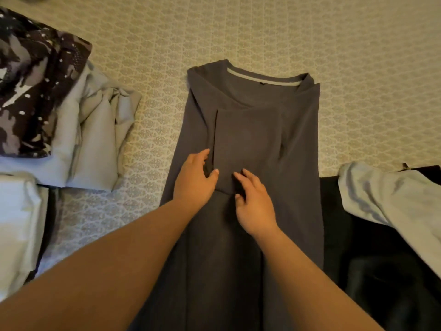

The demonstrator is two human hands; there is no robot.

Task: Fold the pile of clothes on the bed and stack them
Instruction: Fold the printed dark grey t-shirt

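A dark grey long-sleeved knit shirt (253,139) lies flat on the cream patterned bedspread (262,27), neckline away from the person, both sides and sleeves already turned in over the chest. The left hand (194,177) rests on the left edge of the folded-in sleeve panel, fingers loosely spread and pressing the cloth; the thumb may be tucked under that edge, though the shadow there makes it hard to say. The right hand (254,201) lies just beside it on the middle of the shirt, fingers relaxed and slightly bent, touching the fabric without pinching it.

To the left sits a stack of folded clothes: a brown-and-white camouflage garment (35,87) on pale grey folded items (95,139). A light blue unfolded garment (386,199) waits at the right.

The likely risk: when the hem is lifted toward the collar, the loosely laid sleeves could slide out, since neither hand grips them. The lower shirt hangs off the bed edge, so its weight may drag the folds askew.
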